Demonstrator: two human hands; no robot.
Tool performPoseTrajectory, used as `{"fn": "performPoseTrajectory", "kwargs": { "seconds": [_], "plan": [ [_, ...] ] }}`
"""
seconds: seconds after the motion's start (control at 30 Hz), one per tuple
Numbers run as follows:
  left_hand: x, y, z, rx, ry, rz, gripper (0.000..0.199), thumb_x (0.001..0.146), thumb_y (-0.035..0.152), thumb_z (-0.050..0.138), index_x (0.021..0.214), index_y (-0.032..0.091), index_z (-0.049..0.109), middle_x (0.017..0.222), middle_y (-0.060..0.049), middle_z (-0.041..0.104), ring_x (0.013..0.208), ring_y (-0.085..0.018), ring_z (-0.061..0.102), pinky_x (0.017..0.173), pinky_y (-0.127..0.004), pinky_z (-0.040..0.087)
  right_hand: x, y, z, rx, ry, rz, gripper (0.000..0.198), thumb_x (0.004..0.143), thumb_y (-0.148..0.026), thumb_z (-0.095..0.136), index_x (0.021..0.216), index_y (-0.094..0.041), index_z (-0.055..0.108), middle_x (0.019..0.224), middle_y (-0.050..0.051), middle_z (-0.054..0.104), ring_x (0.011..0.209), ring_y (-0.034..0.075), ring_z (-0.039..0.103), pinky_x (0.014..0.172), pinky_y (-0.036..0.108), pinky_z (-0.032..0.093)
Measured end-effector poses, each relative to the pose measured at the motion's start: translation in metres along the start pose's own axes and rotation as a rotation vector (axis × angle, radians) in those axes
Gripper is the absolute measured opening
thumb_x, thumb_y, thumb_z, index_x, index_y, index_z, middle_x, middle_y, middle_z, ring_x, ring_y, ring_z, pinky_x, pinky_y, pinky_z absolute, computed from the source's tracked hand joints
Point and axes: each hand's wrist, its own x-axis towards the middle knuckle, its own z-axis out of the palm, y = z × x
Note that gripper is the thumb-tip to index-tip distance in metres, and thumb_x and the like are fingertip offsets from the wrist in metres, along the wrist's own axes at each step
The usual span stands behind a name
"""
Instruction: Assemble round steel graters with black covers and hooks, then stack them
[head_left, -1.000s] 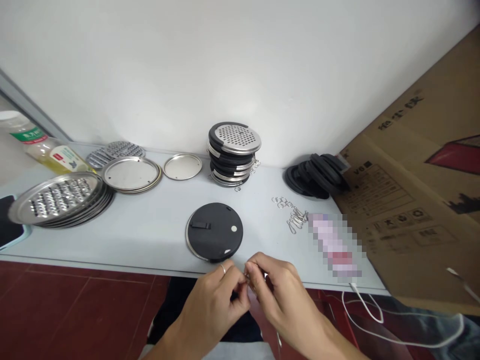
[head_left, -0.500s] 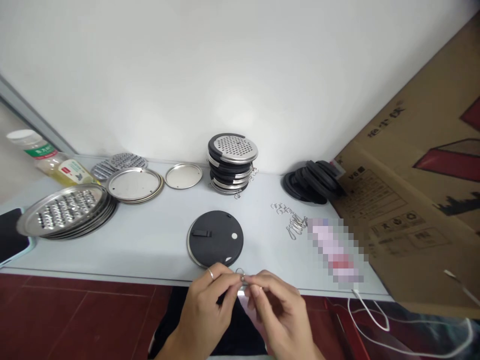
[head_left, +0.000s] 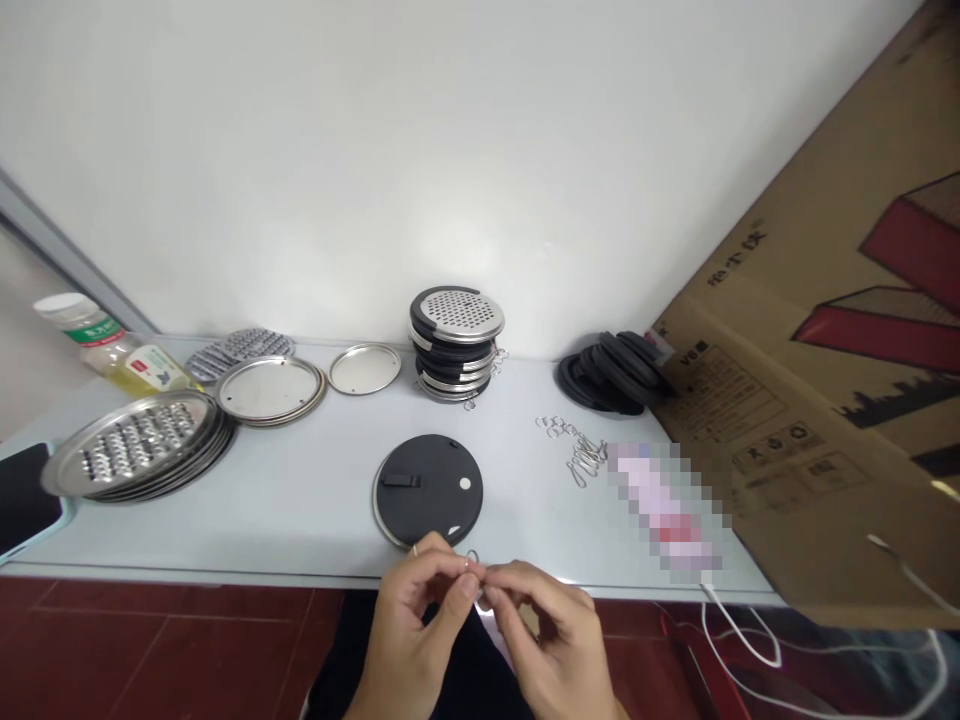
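Note:
At the table's front edge, my left hand [head_left: 417, 622] and my right hand [head_left: 553, 626] meet fingertip to fingertip. Both are closed in a pinch around a small metal ring [head_left: 472, 555], whose loop sticks up between them; the fingers hide its lower part. Just beyond my left hand lies a round black disc [head_left: 429, 500] with a flat clip, a white dot and a metal rim at its edge. To the right on the table are several loose metal rings [head_left: 551, 427] beside a small heap of metal clips [head_left: 586, 463].
Behind stands a stack of round graters with black covers [head_left: 457, 345]. Black covers [head_left: 611, 372] lean by a cardboard box [head_left: 810, 400]. On the left are grater plates [head_left: 142, 440], plain metal discs [head_left: 270, 388], a bottle [head_left: 112, 345] and a phone [head_left: 30, 500].
My view has tilted up slightly, so the table sits lower in the picture. My left thumb has come up to the fingertips at the ring, with both hands still pinching there.

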Motion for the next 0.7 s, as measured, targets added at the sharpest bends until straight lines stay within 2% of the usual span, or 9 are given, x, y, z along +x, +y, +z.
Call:
{"fn": "performPoseTrajectory", "kwargs": {
  "seconds": [0.07,0.13,0.23,0.3,0.5,0.63,0.7],
  "plan": [
    [-0.001,0.0,-0.003,-0.006,-0.053,-0.048,0.026,0.095,0.036,0.056,0.08,0.016,0.066,0.075,0.0,0.048,0.067,-0.01,0.051,0.062,-0.021,0.044,0.0,0.004,-0.004,-0.017,0.043,-0.039,0.022,0.09,-0.009,0.059,0.101,-0.023,0.071,0.089,0.005,0.075,0.078,0.018,0.071,0.071,0.026,0.057],
    [-0.002,0.0,-0.008,-0.031,-0.138,-0.163,0.031,0.093,0.041,0.058,0.077,0.015,0.062,0.072,0.001,0.044,0.065,-0.009,0.044,0.062,-0.021,0.04,0.001,0.009,-0.01,-0.05,0.059,-0.161,0.029,0.089,-0.004,0.057,0.106,-0.024,0.07,0.095,0.006,0.075,0.084,0.019,0.071,0.074,0.028,0.058],
    [-0.002,-0.001,-0.017,-0.079,-0.247,-0.387,0.037,0.09,0.048,0.062,0.074,0.015,0.055,0.068,0.003,0.041,0.065,-0.009,0.039,0.063,-0.021,0.035,0.005,0.013,-0.018,-0.099,-0.024,-0.361,0.039,0.086,0.003,0.054,0.112,-0.023,0.068,0.099,0.009,0.074,0.085,0.02,0.07,0.073,0.032,0.058],
    [-0.001,-0.001,-0.023,-0.09,-0.299,-0.478,0.039,0.087,0.051,0.064,0.075,0.016,0.054,0.068,0.004,0.043,0.066,-0.009,0.038,0.063,-0.021,0.034,0.007,0.012,-0.02,-0.095,-0.085,-0.411,0.041,0.087,0.004,0.052,0.113,-0.023,0.068,0.1,0.01,0.073,0.081,0.019,0.069,0.069,0.032,0.057],
    [0.002,0.0,-0.033,-0.166,-0.471,-0.563,0.043,0.082,0.056,0.069,0.079,0.013,0.061,0.069,0.002,0.051,0.062,-0.008,0.041,0.06,-0.022,0.031,0.012,-0.006,-0.018,-0.013,-0.183,-0.37,0.034,0.091,-0.004,0.049,0.107,-0.024,0.071,0.087,0.007,0.073,0.065,0.016,0.063,0.058,0.029,0.053],
    [0.006,0.001,-0.034,-0.285,-0.59,-0.611,0.048,0.075,0.059,0.075,0.073,0.012,0.063,0.06,0.003,0.048,0.055,-0.006,0.038,0.055,-0.021,0.027,0.012,-0.015,-0.02,0.085,-0.277,-0.293,0.031,0.09,-0.003,0.053,0.102,-0.025,0.072,0.091,0.006,0.075,0.072,0.016,0.068,0.068,0.028,0.055],
    [0.006,-0.001,-0.033,-0.333,-0.609,-0.626,0.051,0.071,0.061,0.076,0.07,0.011,0.063,0.057,0.004,0.046,0.052,-0.005,0.036,0.052,-0.021,0.026,0.011,-0.015,-0.02,0.119,-0.283,-0.245,0.028,0.089,-0.004,0.055,0.097,-0.024,0.073,0.091,0.006,0.075,0.074,0.015,0.07,0.069,0.027,0.056]
  ]
}}
